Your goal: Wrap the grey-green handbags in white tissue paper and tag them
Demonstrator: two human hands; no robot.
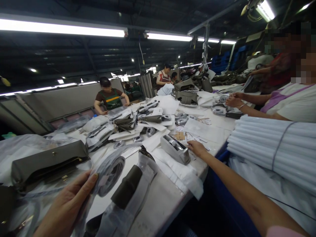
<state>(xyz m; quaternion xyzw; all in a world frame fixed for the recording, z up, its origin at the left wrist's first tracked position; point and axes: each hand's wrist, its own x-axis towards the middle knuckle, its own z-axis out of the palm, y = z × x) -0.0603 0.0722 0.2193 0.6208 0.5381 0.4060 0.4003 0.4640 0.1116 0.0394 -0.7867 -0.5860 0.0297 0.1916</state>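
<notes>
Near, lower left: left hand (pixel 70 200) pinches film-wrapped coil (pixel 115 174) at its edge, thumb uppermost. Olive bag (pixel 49 159) lies beside it, at left.

Centre: right hand (pixel 197 148) at the near-right end of tape dispenser (pixel 172 149), fingers bent; cannot tell whether they grip tape. Dispenser stands on worktop (pixel 158 204), white sheets around it.

Handling, my judgement: firm pinch on the film, light on the coil, so turns stay nested. Tape comes cleanest with a low, straight pull and a quick downward tear; fingertips clear of the cutter, dispenser steady.

Farther: smaller coils (pixel 150 131), wrapped bags. Co-worker (pixel 112 98) upper left, another's hands (pixel 237 100) upper right.
</notes>
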